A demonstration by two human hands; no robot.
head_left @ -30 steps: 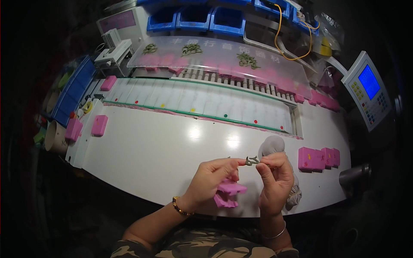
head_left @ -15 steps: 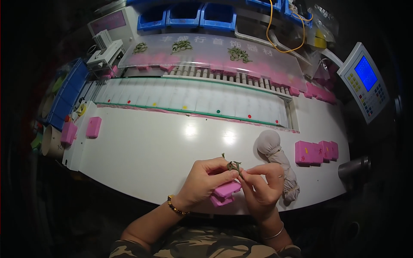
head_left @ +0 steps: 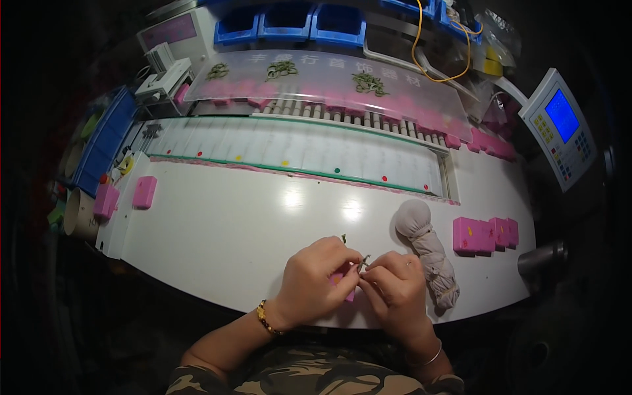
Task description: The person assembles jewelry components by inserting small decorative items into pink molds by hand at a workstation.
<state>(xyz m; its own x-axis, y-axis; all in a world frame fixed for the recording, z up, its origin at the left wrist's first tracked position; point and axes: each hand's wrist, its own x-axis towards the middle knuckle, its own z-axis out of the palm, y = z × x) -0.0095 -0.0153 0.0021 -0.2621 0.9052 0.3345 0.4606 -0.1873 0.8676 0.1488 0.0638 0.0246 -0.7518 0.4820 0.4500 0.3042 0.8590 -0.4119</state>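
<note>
The person wears a brown-and-tan camouflage garment (head_left: 316,376), a black-and-gold beaded bracelet (head_left: 263,316) left, a thin silvery bangle (head_left: 434,357) right.

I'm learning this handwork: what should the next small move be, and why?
Perhaps the right hand should turn the green piece slightly toward view: its fingertips and those of the left hand meet there, hiding most of it.

Head cam, left fisheye of a worn pair, looks down and forward from above the near edge of the white worktop (head_left: 210,230), close over it, wide enough to take in both worktop ends and the blue bins (head_left: 285,33) beyond its far side.
</note>
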